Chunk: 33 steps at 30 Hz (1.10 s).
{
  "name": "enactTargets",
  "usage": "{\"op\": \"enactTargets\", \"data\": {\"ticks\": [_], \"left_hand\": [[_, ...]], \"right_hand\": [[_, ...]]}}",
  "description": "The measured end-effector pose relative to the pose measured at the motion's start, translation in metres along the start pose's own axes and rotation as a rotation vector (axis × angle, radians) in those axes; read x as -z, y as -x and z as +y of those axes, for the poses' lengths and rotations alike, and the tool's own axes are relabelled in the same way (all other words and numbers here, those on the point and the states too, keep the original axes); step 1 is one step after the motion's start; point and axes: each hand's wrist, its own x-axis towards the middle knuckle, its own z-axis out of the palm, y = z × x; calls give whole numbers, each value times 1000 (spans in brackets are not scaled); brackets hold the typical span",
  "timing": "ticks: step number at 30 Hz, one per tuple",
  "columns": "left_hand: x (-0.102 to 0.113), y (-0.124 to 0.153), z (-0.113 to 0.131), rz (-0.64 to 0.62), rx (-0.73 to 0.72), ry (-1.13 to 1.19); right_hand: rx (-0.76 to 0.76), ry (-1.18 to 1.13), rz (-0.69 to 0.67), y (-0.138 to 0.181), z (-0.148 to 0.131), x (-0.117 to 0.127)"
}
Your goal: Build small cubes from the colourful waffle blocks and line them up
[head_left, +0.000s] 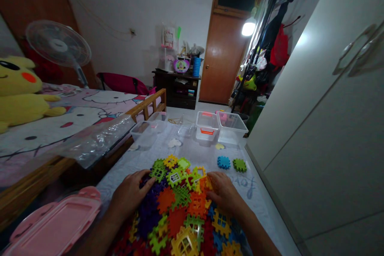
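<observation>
A heap of building tiles (180,212) lies on the pale sheet (195,154) spread over the floor, right in front of the person. The pieces are flat plastic squares with toothed, notched edges, in purple, orange, green, yellow, red and blue. Some are solid, and others are cut through like little window frames. They lie jumbled, overlapping and tilted every way, with purple ones gathered on the left and orange ones near the middle. A green window tile (175,176) sits tipped up at the heap's far crest.

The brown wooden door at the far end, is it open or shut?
Shut: the brown wooden door sits flush in its frame, no gap showing.
</observation>
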Motion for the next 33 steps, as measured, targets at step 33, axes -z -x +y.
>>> {"op": "enactTargets", "data": {"ticks": [33], "left_hand": [[6,2,7,29,83,-11]], "right_hand": [[-69,64,-104,18,15,28]]}}
